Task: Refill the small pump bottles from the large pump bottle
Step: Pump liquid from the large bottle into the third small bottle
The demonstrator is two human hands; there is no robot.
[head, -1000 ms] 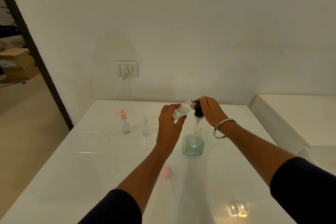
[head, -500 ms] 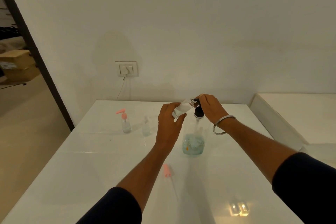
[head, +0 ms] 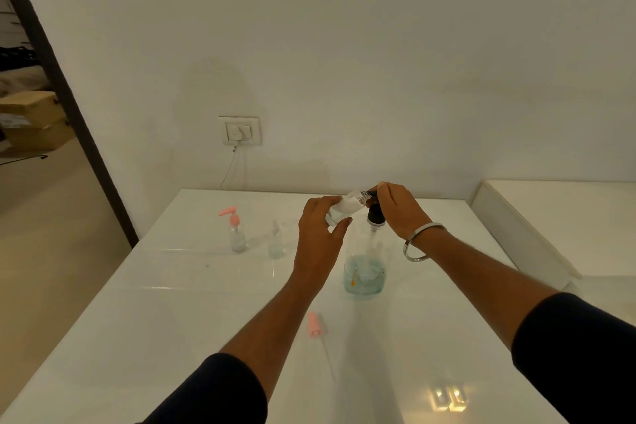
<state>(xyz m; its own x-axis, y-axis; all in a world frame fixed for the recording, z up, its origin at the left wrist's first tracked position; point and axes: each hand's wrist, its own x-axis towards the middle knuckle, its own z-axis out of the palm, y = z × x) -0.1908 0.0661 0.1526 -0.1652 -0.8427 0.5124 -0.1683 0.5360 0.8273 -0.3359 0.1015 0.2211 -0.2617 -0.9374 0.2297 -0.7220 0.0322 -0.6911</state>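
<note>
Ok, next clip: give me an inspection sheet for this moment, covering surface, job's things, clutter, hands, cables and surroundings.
Surface: glossy white table, with a light reflection near the front edge.
Job's things: large pump bottle upright, blue liquid low in it; small bottle tilted with its open neck at the large bottle's black pump; pink-pump bottle and clear bottle standing at the left; loose pink pump lying flat.
Clutter: nothing seen.
Hands: left hand holds the small bottle; right hand rests on the black pump, a bangle on the wrist.
Cables: a thin cord hangs from the wall socket.
Surroundings: plain wall, doorway and cardboard boxes at the left.
</note>
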